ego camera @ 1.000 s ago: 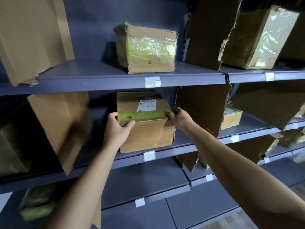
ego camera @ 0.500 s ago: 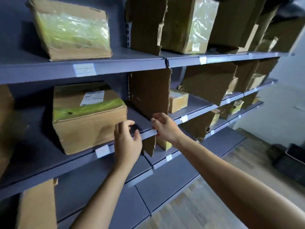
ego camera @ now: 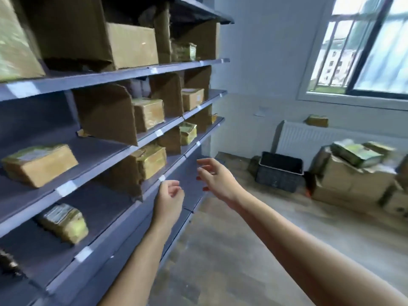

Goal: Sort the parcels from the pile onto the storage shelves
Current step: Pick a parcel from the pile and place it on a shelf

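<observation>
Left hand [ego camera: 170, 199]: hanging in front of the shelf edge, fingers loosely curled inward, holding nothing.
Right hand [ego camera: 217, 177]: reaching out a little farther, fingers spread and relaxed, nothing in it.
Grip versus parcels: neither hand is touching a parcel; the shelved ones are lying off to the left of both hands and the pile is sitting well apart to the right.
Storage shelves [ego camera: 97, 149]: grey-purple boards running away along the left, white labels showing on their front edges.
Low parcel [ego camera: 64, 221]: lying on a lower board, wrapped in glossy yellowish tape, blurred.
Flat parcel [ego camera: 39, 164]: resting one board up, brown cardboard, yellow-green tape and a pale label on top.
Middle parcel [ego camera: 152, 160]: sitting just beside a torn cardboard divider [ego camera: 106, 113], taped shiny yellow.
Black crate [ego camera: 279, 171]: standing on the floor beyond the shelf end.
Pile [ego camera: 353, 180]: brown cartons stacking up by the far wall, a green-taped parcel lying on top.
Radiator [ego camera: 309, 138]: white, carrying one small parcel [ego camera: 316, 120].
Window [ego camera: 364, 45]: letting in daylight above.
</observation>
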Tool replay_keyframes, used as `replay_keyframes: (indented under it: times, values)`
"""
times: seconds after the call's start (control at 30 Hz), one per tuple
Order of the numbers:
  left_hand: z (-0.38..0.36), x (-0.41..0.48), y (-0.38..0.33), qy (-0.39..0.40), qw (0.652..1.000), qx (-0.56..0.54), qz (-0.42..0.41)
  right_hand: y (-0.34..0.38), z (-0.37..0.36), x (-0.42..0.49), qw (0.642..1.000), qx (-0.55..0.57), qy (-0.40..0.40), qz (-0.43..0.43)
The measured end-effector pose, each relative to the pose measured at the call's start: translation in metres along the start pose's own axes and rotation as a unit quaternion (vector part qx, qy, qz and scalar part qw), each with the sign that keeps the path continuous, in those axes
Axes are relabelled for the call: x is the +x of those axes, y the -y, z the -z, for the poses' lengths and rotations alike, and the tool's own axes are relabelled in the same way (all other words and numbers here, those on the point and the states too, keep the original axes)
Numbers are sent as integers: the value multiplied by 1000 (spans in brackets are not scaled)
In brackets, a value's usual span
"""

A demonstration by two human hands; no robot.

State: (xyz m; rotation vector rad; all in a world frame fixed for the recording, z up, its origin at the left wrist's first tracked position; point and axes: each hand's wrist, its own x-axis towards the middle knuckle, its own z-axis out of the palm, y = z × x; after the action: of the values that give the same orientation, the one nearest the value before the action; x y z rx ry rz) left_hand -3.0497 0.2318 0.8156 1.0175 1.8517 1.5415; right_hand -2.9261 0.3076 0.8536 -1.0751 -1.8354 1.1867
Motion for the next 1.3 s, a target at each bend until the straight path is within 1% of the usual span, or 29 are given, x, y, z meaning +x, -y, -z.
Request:
replay_keyframes:
  times: [0.13, 0.3, 0.43, 0.57, 0.8, 1.03, 1.2, 1.3]
  values:
    - [-130, 10, -23, 57, 997, -47, 25, -54, 127, 16, 996, -29, -73, -35]
    - [-264, 31, -40, 136, 989, -54, 10, -117, 246, 39, 986, -6, -146, -77]
    - [-360, 63, -47, 188, 981, -49, 7, -173, 318, 71, 975, 22, -184, -120]
    - [-455, 116, -49, 229, 972, -55, 2, -219, 384, 121, 965, 42, -212, -149]
    - [-624, 202, -82, 314, 947, -60, 22, -271, 513, 212, 940, 50, -280, -188]
    - [-775, 233, -119, 405, 914, -34, 14, -322, 635, 262, 916, 44, -343, -203]
    - [-881, 249, -130, 433, 901, -14, 12, -384, 717, 290, 910, 7, -358, -208]
    - [-960, 260, -142, 442, 897, -6, 16, -422, 784, 313, 906, -15, -368, -207]
